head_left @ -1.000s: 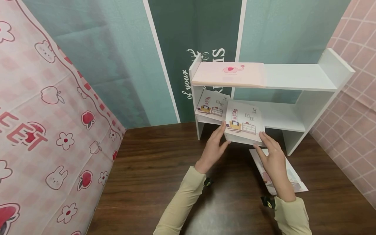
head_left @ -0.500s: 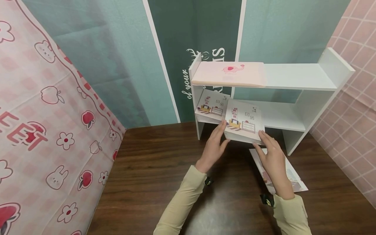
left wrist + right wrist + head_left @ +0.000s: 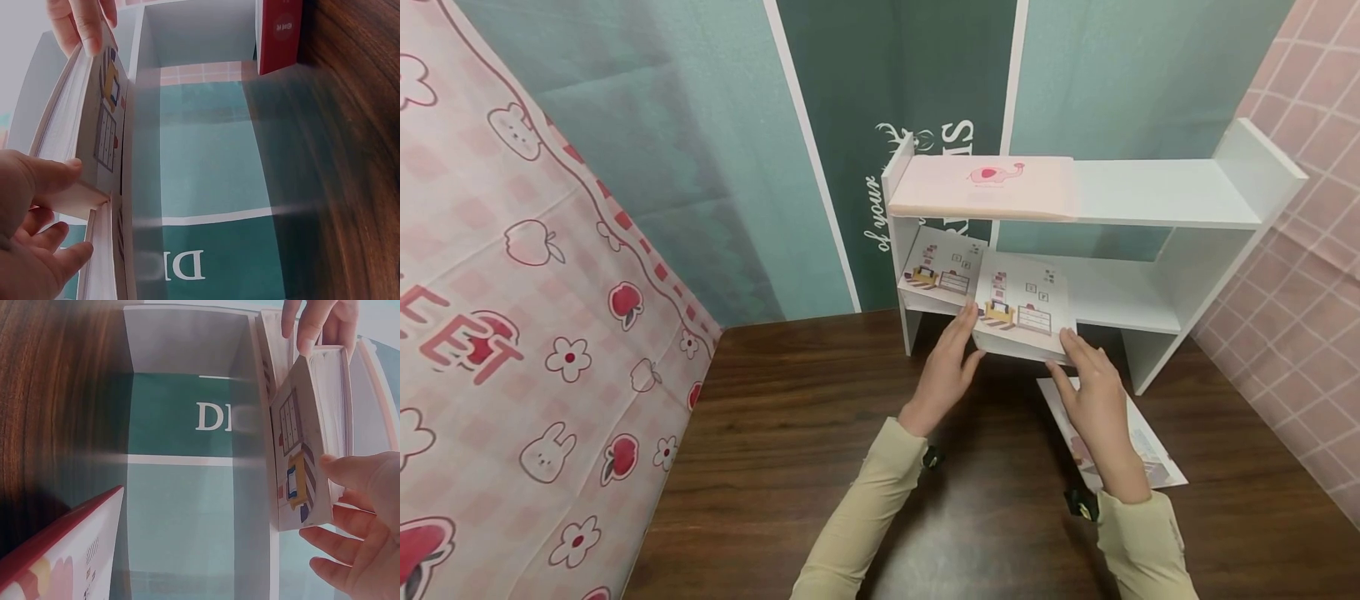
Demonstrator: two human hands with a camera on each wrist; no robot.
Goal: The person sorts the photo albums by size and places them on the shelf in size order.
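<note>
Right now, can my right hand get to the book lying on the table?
Probably not without letting go: the right hand grips a printed book at the shelf. Otherwise the way looks free: the table book lies below that hand.

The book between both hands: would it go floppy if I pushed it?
The book would probably be stiff: its pages form a thick, straight block. It might feel heavy for its size, packed with paper. Its flat cover suggests sliding, not rolling.
</note>
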